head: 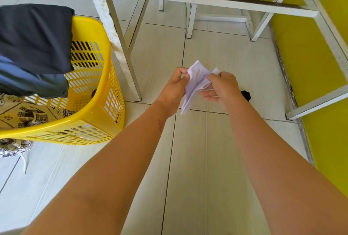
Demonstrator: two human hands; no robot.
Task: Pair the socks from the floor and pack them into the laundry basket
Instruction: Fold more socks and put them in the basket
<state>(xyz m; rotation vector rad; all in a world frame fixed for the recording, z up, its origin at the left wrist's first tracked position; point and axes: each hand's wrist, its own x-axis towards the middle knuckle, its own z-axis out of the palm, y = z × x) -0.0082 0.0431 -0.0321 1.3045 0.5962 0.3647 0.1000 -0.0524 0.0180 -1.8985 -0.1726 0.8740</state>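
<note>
socks: pale purple socks [195, 84] are up in the air in the middle of the frame, over the white tile floor [205, 159]. the low end hangs down loose.
left hand: the left hand [176, 86] pinches the left edge of the socks between thumb and fingers.
right hand: the right hand [221, 88] pinches the right edge near the top. both hands are close together, closed on the same cloth.
basket: a yellow laundry basket [99, 91] with holes in its sides stands at the left of the frame, well apart from the hands.
clothes: dark blue clothes [35, 37] hang over its far rim, and a black and cream patterned cloth [28, 116] lies inside and spills over the near rim.
black thing: a small black thing [245, 94] lies on the floor just behind the right hand. i cannot tell what it is.
frame: white metal legs [113, 33] stand at the top.
wall: a yellow wall [310, 61] is at the right.
</note>
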